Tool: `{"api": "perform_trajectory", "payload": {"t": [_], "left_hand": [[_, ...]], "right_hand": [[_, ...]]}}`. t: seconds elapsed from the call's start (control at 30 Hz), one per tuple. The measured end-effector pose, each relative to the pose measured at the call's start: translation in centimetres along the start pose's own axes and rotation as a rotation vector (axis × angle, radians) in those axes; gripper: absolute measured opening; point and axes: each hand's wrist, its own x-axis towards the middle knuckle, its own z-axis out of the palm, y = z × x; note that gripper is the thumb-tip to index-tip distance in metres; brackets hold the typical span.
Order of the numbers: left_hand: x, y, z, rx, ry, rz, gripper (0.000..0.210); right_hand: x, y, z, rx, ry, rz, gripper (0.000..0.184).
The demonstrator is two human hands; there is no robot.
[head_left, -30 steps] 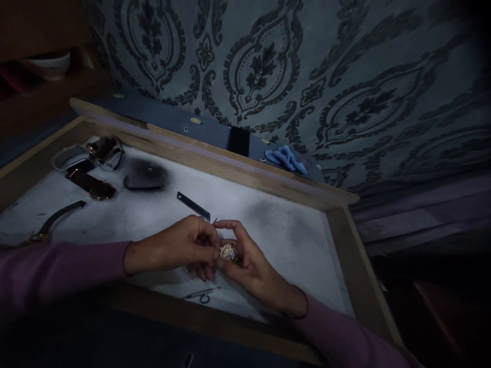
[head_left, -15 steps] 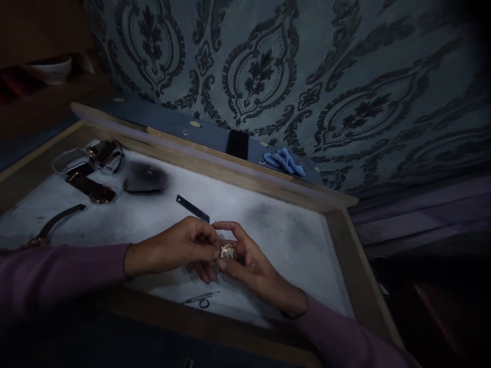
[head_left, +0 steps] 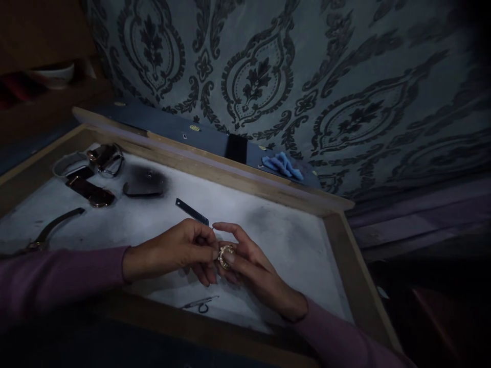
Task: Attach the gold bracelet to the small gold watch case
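Both hands meet over the middle of a white-bottomed wooden tray (head_left: 339, 240). A small, round, gold watch case (head_left: 224, 258) with a glittering rim is between them. My right hand (head_left: 255, 268) is closed on it, thumb lying across its face and index finger stretched forward. The fingertips of my left hand (head_left: 184, 250) pinch its left edge; whether they also hold a small part is hidden. Just beyond my fingers lies a dark, flat metal strip (head_left: 192, 211) with a hole at one end. Nearer to me rest slim tweezers or a similar tool (head_left: 200, 301) and a small dark loop (head_left: 203, 308).
Several watches with straps (head_left: 92, 191) lie at the tray's left, beside a dark curved piece (head_left: 143, 188). Another strapped watch (head_left: 53, 230) is near my left sleeve. Behind the raised tray rim are a black flat object (head_left: 236, 148) and a blue cloth (head_left: 283, 165).
My right thumb has moved up onto the face of the watch case, and the case has tilted so its rim shows. My left hand is almost where it was.
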Motion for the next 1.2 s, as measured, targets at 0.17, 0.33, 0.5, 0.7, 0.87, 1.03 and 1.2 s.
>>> {"api": "perform_trajectory", "payload": {"t": [0.17,0.33,0.5,0.7,0.87,1.03,1.2], "left_hand": [[0.0,0.0,0.0,0.000,0.021,0.004,0.023],[0.1,-0.3,-0.1,-0.015,0.016,0.007,0.022],[0.1,-0.4,0.0,-0.008,0.022,0.014,0.021],[0.3,-0.6,-0.1,0.017,0.025,0.043,0.021],[0.4,-0.9,-0.3,0.058,0.004,0.077,0.020],[0.2,-0.9,-0.4,0.106,-0.039,0.092,0.020],[0.1,-0.7,-0.5,0.140,-0.084,0.086,0.021]], "right_hand": [[0.0,0.2,-0.1,0.002,0.000,-0.007,0.043],[0.0,0.0,0.0,0.003,0.010,0.002,0.043],[0.0,-0.2,0.1,-0.033,0.021,0.007,0.045],[-0.1,-0.6,0.2,-0.112,0.012,0.008,0.047],[-0.3,-0.7,0.1,-0.161,-0.021,0.012,0.048],[-0.4,-0.8,0.1,-0.155,-0.050,-0.008,0.049],[-0.6,-1.3,0.2,-0.169,-0.063,0.010,0.048]]}}
